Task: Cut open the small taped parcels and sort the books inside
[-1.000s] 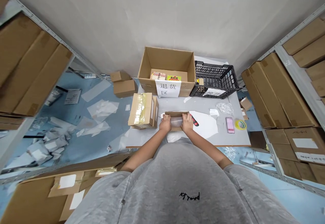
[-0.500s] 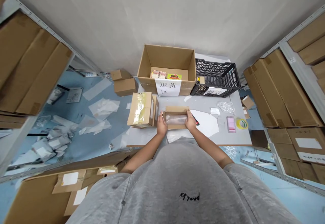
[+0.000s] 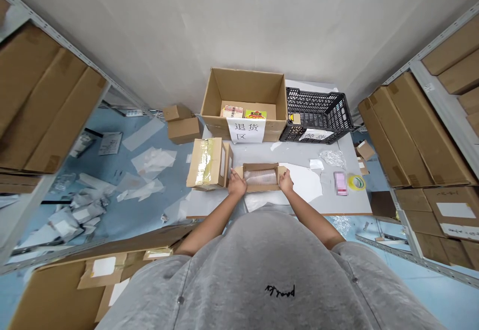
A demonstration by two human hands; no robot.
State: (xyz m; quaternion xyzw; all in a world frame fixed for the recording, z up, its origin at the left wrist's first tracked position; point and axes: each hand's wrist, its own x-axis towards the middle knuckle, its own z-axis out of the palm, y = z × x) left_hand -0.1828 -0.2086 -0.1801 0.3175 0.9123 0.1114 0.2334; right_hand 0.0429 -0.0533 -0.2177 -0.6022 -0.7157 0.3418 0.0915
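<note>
A small cardboard box (image 3: 261,188) lies on the table before me, its top opened and its end flaps folded outward. Clear plastic wrap (image 3: 262,176) shows inside; what it covers is hard to make out. My left hand (image 3: 237,184) grips the box's left flap, and my right hand (image 3: 286,182) pinches the flap on the right. Just left of my left hand stands a taped carton (image 3: 205,164) with another narrow carton (image 3: 228,163) against its side. White paper (image 3: 309,183) spreads beside and behind my right hand.
Behind stands a large open carton (image 3: 245,88) with small packages inside and a paper sign. A black plastic crate (image 3: 318,113) is right of it. A tape roll (image 3: 357,182), a pink item (image 3: 340,183) and bubble wrap (image 3: 333,158) lie on the table's right. Shelves with cartons flank both sides.
My hands have moved apart, swinging the small box's end flaps outward. The box opening shows more plainly, and the dark red-black object by my right hand is no longer visible.
</note>
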